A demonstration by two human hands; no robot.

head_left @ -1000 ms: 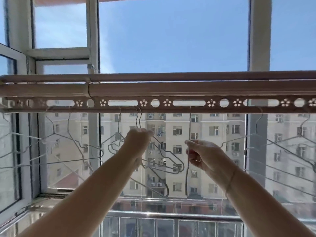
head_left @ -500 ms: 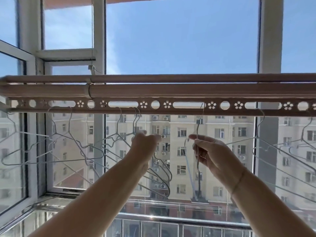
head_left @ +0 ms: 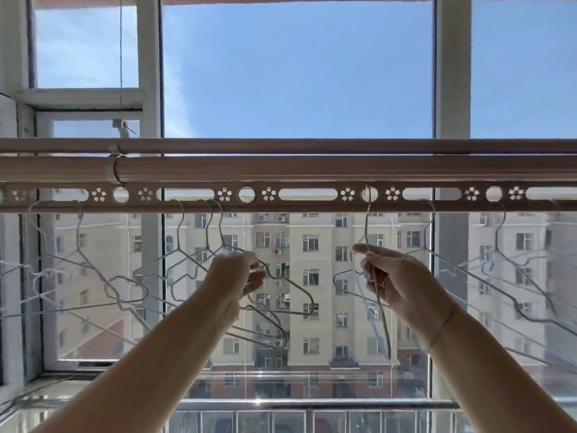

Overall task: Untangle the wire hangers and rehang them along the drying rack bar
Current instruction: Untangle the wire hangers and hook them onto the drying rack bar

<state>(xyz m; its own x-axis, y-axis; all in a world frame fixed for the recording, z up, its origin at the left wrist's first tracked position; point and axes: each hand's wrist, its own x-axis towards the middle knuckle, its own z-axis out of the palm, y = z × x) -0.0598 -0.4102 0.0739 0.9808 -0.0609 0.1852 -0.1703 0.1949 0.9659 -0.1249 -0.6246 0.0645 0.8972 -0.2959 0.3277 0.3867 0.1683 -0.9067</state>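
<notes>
The drying rack bar (head_left: 312,173) runs across the view, with a perforated strip (head_left: 307,194) of round holes and slots beneath it. My left hand (head_left: 232,281) grips a cluster of tangled wire hangers (head_left: 281,295) whose hooks sit on the strip left of centre. My right hand (head_left: 390,276) pinches a single wire hanger (head_left: 367,226) at its neck; the hook is in a round hole of the strip and the hanger hangs edge-on. More wire hangers hang at the far left (head_left: 93,276) and far right (head_left: 505,267).
White window frame posts (head_left: 150,73) (head_left: 452,73) stand behind the rack. A thin cord (head_left: 121,57) drops to the bar at the left. A metal balcony railing (head_left: 312,404) runs below my forearms. Apartment buildings show through the glass.
My right hand has risen with the single hanger, and its hook now sits in a round hole of the strip. My left hand stays on the tangled cluster.
</notes>
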